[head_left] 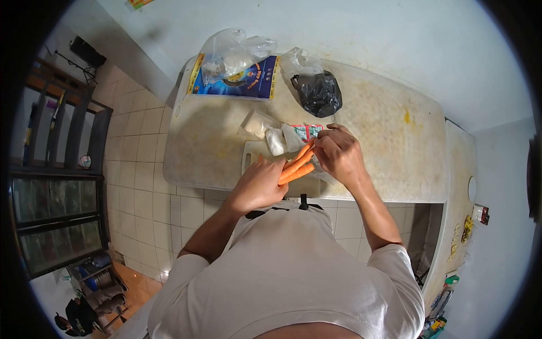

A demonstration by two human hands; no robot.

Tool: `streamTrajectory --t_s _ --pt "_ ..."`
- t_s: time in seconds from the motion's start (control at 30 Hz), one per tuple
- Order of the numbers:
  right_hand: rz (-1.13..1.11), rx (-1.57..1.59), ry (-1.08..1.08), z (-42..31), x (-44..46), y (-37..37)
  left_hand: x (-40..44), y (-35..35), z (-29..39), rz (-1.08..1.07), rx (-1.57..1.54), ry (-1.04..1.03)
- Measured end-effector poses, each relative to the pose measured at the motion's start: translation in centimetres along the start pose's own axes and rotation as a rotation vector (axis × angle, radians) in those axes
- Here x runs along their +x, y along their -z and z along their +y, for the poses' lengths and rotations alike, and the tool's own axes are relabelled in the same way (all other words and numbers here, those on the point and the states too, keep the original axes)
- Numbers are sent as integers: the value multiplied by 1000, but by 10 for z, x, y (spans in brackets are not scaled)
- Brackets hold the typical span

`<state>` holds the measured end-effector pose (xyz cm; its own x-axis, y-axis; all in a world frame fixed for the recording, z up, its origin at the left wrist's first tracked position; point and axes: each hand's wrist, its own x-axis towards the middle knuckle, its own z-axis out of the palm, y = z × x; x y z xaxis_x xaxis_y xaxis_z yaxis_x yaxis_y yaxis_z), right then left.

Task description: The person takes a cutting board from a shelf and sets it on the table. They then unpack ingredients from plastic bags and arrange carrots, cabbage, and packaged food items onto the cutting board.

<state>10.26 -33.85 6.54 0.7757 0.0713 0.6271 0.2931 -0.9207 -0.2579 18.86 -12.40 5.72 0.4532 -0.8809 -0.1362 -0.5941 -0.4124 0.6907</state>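
Several carrots (297, 173) sit clasped in the left hand (259, 182); right hand (340, 152) curls at their tips, hold unclear, black bag (319, 95) beyond!

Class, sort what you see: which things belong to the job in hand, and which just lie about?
Likely the job:
carrots, in the left hand
right hand, at their ends
board, perhaps

Likely just lying about:
black bag
blue sheet
clear bag on it

Carrots (296, 173) are showing orange; plastic bag (319, 96), solid black; printed packet (263, 80), deep blue edged in yellow; tabletop (389, 147), mottled cream with yellow stains; shirt (288, 265), plain pale beige; floor tiles (131, 148), cream with darker grid lines.
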Motion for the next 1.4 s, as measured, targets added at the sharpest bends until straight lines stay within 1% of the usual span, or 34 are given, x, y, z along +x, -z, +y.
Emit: streamTrajectory --t_s 0.1,0.13,0.23,0.3,0.4,0.5,0.6,0.8,0.9,1.0,1.1,1.2,1.3,1.33,1.4 --pt "-42 206 -276 -4 5 8 -1 2 -1 43 -30 -4" --pt "-48 287 -313 -3 6 10 -1 3 -2 57 -41 -5" --pt "-58 548 -424 4 2 13 -3 8 -4 -3 -131 10" --pt "-53 742 -494 8 -4 9 -4 10 -3 -8 -175 -20" --pt "40 1062 -726 -2 -3 10 -6 8 -4 -10 -192 -36" --pt "-83 1025 -814 -2 -2 18 -7 5 -5 -14 -193 -29" --pt "-169 883 -789 0 -10 17 -7 1 -8 15 -185 -38" --pt "-340 378 -487 -9 0 33 -7 -1 -5 16 -133 -47" --pt "-316 290 -335 -5 -5 27 -6 0 -6 14 -101 -53" --pt "-392 252 -217 -1 -3 31 -7 3 -6 -4 -94 -70" --pt "-463 221 -158 3 -1 35 -7 6 -8 -49 -97 -75" --pt "-509 291 -150 4 3 40 -6 7 -10 -83 -113 -105" --pt "-502 345 -145 7 3 40 -6 10 -14 -142 -149 -164" --pt "-507 406 -164 7 5 41 -5 13 -14 -167 -163 -185" --pt "-517 529 -202 4 8 45 -5 32 -6 -433 -392 -11"
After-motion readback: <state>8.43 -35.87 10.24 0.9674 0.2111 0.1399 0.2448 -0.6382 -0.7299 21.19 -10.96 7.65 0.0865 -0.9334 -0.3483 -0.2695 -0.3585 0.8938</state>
